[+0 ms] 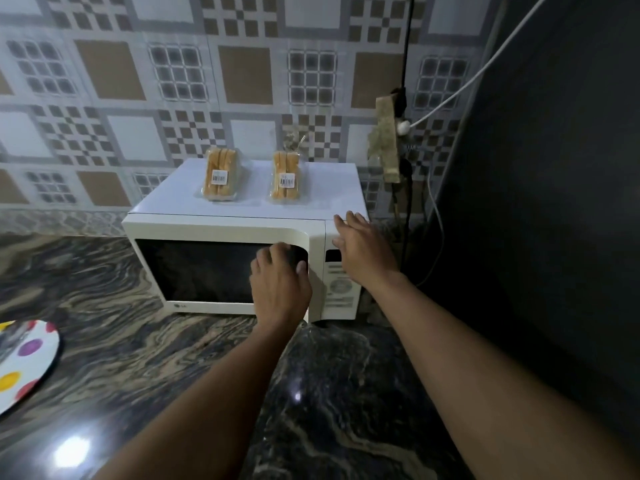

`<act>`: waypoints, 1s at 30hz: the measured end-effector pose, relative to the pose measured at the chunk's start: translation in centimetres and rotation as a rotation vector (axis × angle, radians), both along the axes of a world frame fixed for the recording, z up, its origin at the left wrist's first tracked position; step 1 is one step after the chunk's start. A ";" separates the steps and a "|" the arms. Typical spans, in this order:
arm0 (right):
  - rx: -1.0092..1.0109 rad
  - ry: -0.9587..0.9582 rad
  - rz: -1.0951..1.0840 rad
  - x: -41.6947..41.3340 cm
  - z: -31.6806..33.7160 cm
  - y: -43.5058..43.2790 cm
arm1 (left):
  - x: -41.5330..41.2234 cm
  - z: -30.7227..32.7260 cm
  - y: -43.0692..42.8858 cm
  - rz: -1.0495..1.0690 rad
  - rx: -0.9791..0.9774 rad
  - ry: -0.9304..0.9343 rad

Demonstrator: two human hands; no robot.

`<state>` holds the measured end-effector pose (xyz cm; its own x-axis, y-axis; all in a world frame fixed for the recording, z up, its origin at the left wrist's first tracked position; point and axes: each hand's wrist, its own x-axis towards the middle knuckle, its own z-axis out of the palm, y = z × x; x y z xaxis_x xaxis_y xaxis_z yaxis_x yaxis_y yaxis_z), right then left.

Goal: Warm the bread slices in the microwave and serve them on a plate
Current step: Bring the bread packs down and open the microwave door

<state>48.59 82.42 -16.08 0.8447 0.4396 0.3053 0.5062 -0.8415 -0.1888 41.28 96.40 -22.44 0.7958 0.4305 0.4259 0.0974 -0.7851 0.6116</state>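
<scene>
A white microwave (pixel 221 226) stands on the marble counter against the tiled wall, its door closed. Two clear packs of bread slices rest on its top: one on the left (pixel 220 179), one on the right (pixel 286 181). My left hand (pixel 280 282) has its fingers curled around the right edge of the dark door (pixel 194 268). My right hand (pixel 360 245) lies flat with fingers spread against the microwave's top right corner, above the control panel (pixel 341 285). A white plate with coloured dots (pixel 24 362) sits at the left edge of the counter.
A dark refrigerator side (pixel 554 202) fills the right. Cables and a wall socket (pixel 401 128) hang between it and the microwave. The dark veined counter (pixel 156 358) stretches in front of the microwave.
</scene>
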 end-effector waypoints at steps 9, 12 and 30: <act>0.066 -0.014 0.008 0.6 -0.7 -0.1 | 2.6 -0.8 -1.3 -0.126 -0.290 0.155; 0.061 -0.013 0.011 0.7 -0.6 -0.2 | 3.0 -1.1 -0.8 -0.126 -0.309 0.171; -0.002 0.000 -0.015 0.8 -0.1 -0.2 | 2.8 -1.5 -0.8 -0.092 -0.231 0.175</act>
